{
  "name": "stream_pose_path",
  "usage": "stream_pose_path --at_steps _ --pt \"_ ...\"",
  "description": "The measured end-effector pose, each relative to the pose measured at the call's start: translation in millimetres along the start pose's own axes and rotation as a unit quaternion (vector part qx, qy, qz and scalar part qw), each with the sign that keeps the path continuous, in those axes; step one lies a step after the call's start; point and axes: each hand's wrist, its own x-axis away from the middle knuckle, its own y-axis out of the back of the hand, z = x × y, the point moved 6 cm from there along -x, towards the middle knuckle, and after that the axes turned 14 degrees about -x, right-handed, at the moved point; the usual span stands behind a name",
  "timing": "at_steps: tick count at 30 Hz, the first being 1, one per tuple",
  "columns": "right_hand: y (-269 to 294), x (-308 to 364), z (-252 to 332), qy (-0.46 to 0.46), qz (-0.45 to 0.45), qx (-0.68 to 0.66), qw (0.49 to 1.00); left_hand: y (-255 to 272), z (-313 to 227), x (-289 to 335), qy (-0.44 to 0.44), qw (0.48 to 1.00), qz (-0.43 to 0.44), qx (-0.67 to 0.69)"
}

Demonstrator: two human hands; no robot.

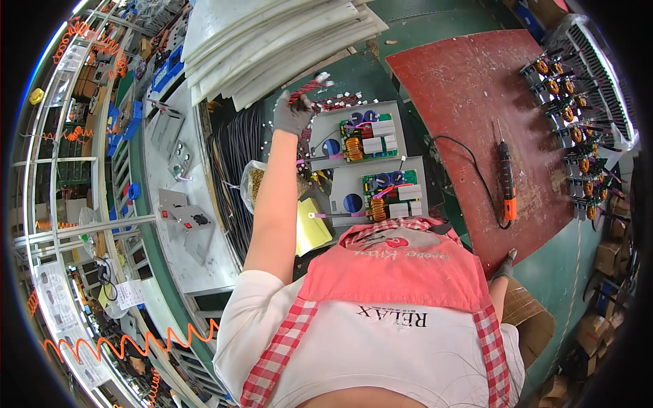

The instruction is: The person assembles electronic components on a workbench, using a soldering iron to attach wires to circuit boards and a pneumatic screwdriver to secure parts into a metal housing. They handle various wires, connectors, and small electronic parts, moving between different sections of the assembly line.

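Observation:
My left hand [294,114], in a grey glove, reaches far forward over the dark bench. Its fingers are curled around red-and-black wires [311,86] with white plug ends. More such wires lie beside it. Just to the right, two grey metal plates each carry a green circuit board: the far board [368,137] and the near board [392,195], both with copper coils and blue capacitors. My right hand [505,265], also gloved, is low at the near edge of the red board [469,95]. Most of its fingers are hidden, so its grip does not show.
An orange-and-black electric screwdriver or soldering tool [507,180] with a cord lies on the red board. White sheets [279,47] are stacked at the far left. Black cables [238,170], a bag of brass parts [256,182] and yellow card [311,228] lie near my left arm. Coil assemblies [577,132] line the right.

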Motion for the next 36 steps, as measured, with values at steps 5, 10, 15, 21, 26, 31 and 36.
stream_pose_path --at_steps 5,10,15,21,26,31,36 --pt "-9 14 5 0.008 -0.022 0.015 1.000 53 31 -38 0.138 0.982 -0.125 -0.015" --pt "-7 23 16 0.030 -0.057 0.078 0.995 74 31 -42 0.122 0.982 -0.144 0.018" --pt "-28 40 78 0.194 -0.195 0.428 0.861 48 10 6 -0.120 0.963 0.000 -0.241" --pt "-248 178 147 0.603 0.079 0.403 0.684 7 17 88 -0.114 0.954 0.045 -0.275" --pt "-428 368 62 0.619 0.487 0.286 0.545 -12 32 137 -0.100 0.951 0.088 -0.280" --pt "-478 478 -17 0.453 0.621 0.269 0.581 -20 44 175 -0.089 0.969 0.098 -0.209" --pt "-471 548 -26 0.710 0.528 0.312 0.346 3 47 191 -0.096 0.969 0.041 -0.225"
